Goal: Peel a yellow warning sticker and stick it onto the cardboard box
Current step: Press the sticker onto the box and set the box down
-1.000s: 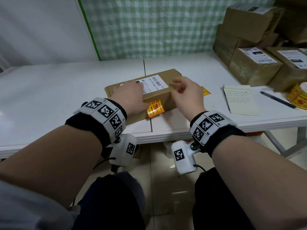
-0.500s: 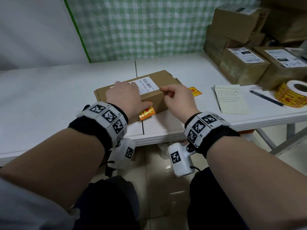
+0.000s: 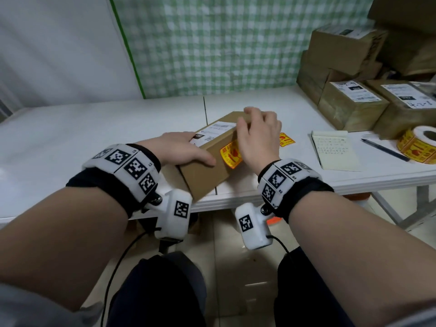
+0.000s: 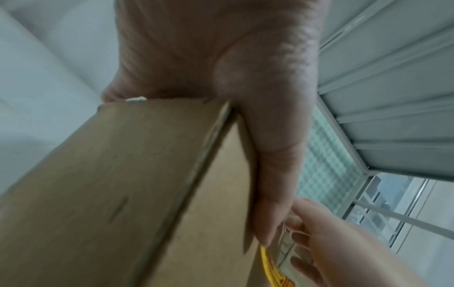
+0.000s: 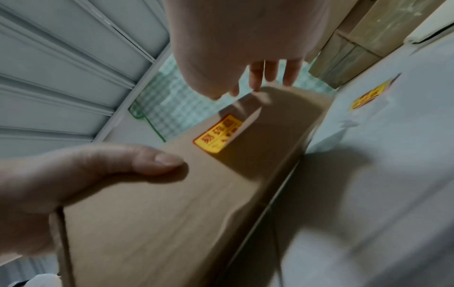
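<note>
On table [image 3: 94,138], left hand [image 3: 175,147] grips cardboard box [image 3: 203,175] (yellow warning sticker [image 3: 230,154] on side).

The right hand [image 3: 258,135] covers the right part of the yellow sticker [image 3: 230,155] on the cardboard box's [image 3: 205,178] side — its print is too small to read. The left hand [image 3: 175,148] hides the box's near left corner. At the desk's [image 3: 70,138] right edge, the sticker roll [image 3: 418,143] is cut off — the notepad's [image 3: 335,147] writing is illegible.
</note>
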{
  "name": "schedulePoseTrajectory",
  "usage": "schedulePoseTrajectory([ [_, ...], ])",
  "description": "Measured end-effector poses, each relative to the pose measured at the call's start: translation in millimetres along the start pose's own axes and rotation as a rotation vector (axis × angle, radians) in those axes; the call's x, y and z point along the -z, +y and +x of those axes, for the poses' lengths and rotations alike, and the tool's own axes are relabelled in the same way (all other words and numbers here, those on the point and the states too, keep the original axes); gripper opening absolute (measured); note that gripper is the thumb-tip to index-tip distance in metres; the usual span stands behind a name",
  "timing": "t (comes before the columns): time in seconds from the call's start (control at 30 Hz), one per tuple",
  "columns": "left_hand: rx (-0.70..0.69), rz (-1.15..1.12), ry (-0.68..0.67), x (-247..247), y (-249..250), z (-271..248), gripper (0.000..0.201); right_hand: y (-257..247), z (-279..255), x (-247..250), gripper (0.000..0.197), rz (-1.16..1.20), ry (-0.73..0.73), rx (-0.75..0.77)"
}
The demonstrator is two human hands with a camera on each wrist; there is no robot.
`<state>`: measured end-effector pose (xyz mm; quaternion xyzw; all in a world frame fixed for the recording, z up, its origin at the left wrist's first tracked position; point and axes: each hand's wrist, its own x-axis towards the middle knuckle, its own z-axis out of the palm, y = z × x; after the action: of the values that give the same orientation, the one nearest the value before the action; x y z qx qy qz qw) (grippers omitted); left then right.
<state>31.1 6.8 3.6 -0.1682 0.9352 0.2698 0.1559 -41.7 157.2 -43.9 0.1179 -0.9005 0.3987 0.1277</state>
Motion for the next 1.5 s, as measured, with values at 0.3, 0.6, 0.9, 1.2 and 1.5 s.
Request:
schedulePoseTrajectory([
  [0.3,-0.032,-0.159,-0.148,9,-6,-16,0.054,-12,-2,-27,0.051,-0.121,0.222,0.100],
  [0.6,-0.033,-0.217,-0.179,12,-6,-15,0.048,3,-4,-34,0.057,-0.103,0.267,0.063],
  [0.9,-0.057,-0.236,-0.208,12,-11,-12,0.057,-14,5,-18,0.052,-0.110,0.200,0.039],
  [1.2,-0.078,-0.270,-0.258,12,-15,-4,0.044,-31,-2,-47,0.063,-0.101,0.234,0.126],
  [1.5,-0.084,-0.297,-0.292,13,-17,-2,0.062,-20,-12,-41,0.062,-0.122,0.164,0.259],
])
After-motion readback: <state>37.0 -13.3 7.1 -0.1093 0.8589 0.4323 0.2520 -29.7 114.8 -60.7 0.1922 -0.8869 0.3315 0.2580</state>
